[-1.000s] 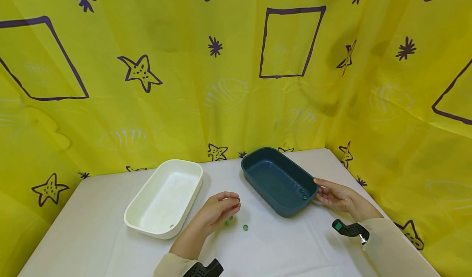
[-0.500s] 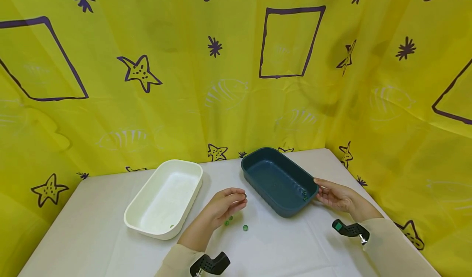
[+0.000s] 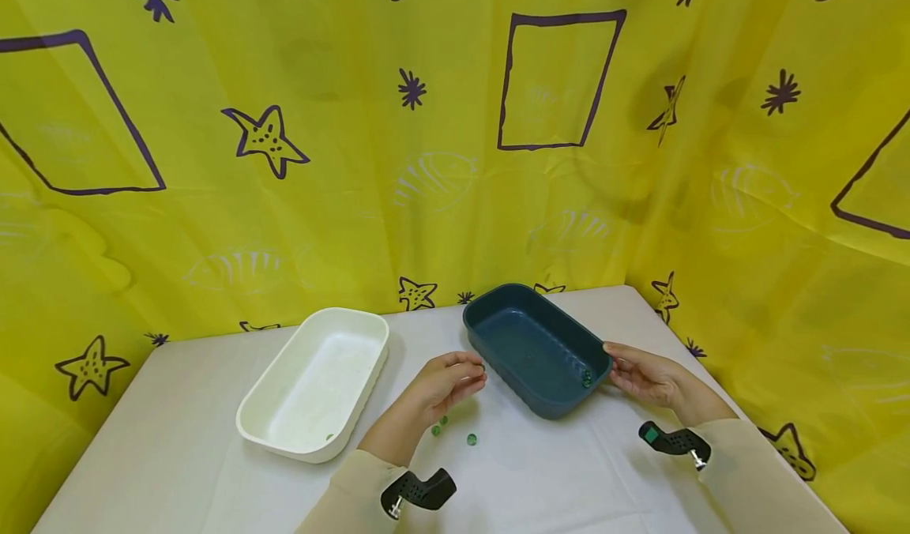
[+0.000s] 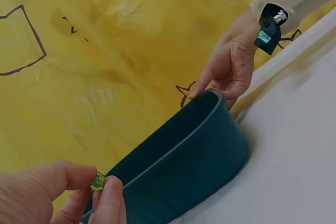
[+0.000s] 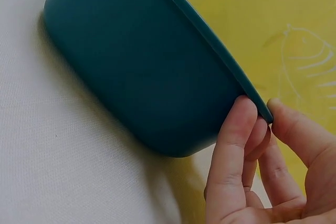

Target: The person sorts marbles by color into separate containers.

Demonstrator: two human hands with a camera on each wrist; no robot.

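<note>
My left hand (image 3: pixel 444 388) pinches a green glass marble (image 4: pixel 97 182) between thumb and fingertips, close to the left side of the dark teal tray (image 3: pixel 529 352) and outside it. On the tray's near right corner, my right hand (image 3: pixel 647 376) holds the rim between thumb and fingers, as the right wrist view (image 5: pixel 262 111) confirms. Green marbles (image 3: pixel 586 377) lie inside the tray by that corner. Below my left hand, a loose marble (image 3: pixel 472 439) and two others (image 3: pixel 436 430) rest on the tablecloth.
A white tray (image 3: pixel 313 384) stands to the left, with a bit of green (image 3: pixel 329 438) at its near end. The white-covered table (image 3: pixel 540 479) meets a yellow patterned curtain (image 3: pixel 341 202) at the back and right.
My left hand has moved right and slightly away from me with the marble, nearer to the teal tray. Marbles inside that tray have shifted slightly. My right hand stays at the rim.
</note>
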